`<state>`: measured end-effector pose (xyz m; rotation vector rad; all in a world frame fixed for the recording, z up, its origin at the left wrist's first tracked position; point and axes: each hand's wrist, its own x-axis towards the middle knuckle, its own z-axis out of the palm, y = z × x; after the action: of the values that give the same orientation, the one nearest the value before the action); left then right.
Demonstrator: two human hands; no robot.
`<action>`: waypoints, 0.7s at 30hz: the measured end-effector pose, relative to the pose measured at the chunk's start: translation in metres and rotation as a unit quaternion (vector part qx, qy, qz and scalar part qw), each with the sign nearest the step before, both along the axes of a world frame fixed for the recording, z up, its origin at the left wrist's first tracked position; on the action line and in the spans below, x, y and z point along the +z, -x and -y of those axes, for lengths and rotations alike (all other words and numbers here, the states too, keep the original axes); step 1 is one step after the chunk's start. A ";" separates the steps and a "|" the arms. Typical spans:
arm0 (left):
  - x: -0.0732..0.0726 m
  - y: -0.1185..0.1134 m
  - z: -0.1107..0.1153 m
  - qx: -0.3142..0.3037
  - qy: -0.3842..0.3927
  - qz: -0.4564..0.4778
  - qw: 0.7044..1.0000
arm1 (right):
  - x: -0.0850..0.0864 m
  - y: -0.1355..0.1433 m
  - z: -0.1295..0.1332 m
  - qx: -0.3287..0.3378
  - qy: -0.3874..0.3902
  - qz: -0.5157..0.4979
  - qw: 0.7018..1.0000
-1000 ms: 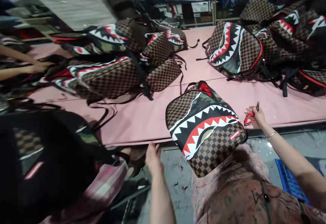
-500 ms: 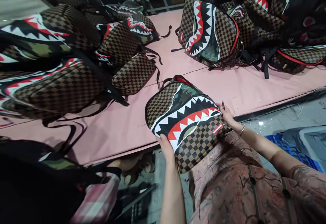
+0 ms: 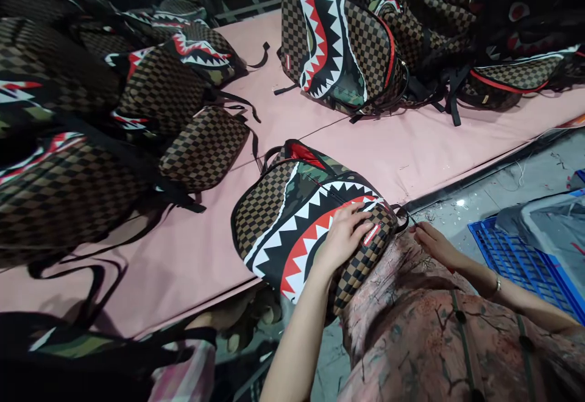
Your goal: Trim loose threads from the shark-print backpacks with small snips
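Note:
A backpack (image 3: 278,207) with a brown-and-black check, camouflage patches and a red-and-white shark mouth lies front up over the table's near edge. Its top is partly unzipped, showing a red lining. My left hand (image 3: 345,234) rests on the front by the small red label (image 3: 372,234), fingers stretched out and pressing lightly. Just off the bag's right side, my right hand (image 3: 432,242) is closed on a thin dark pointed tool, whose exact kind I cannot make out. A dark strap loop (image 3: 401,219) sticks out from the bag beside that hand.
Similar backpacks are heaped on the pink table (image 3: 214,231) at left (image 3: 201,146) and at back right (image 3: 338,49). A blue plastic crate (image 3: 498,262) stands on the floor at right. Another person's plaid sleeve (image 3: 185,368) shows at lower left.
My left hand has let go of the backpack's lower left edge and moved onto its front. My right hand has drawn off the side, towards me. The bag looks plumper and its top gapes wider.

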<state>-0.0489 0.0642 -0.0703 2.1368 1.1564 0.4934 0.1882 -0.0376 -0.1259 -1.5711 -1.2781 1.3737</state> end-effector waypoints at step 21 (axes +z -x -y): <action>-0.007 -0.032 -0.029 -0.068 0.109 0.035 0.991 | 0.057 0.039 -0.020 0.018 -0.049 0.168 0.984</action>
<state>-0.0170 0.0937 -0.0777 1.9768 0.9721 0.3597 0.1496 -0.0172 -0.0693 -1.7692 -1.5547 1.0765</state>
